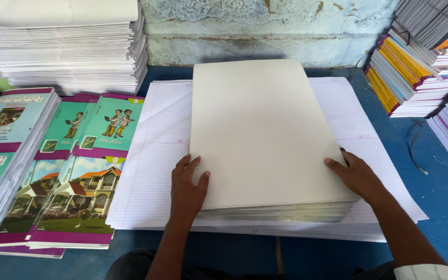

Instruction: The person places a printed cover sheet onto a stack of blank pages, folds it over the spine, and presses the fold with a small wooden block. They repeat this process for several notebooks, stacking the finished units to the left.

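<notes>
Bright, even daylight, soft and without glare. Faint shadow on the wall [265, 54] just above the cream card stack [265, 135], darker under its lower edge. Sharp at centre; slightly stretched and softer toward the corners, notably lower left.
</notes>
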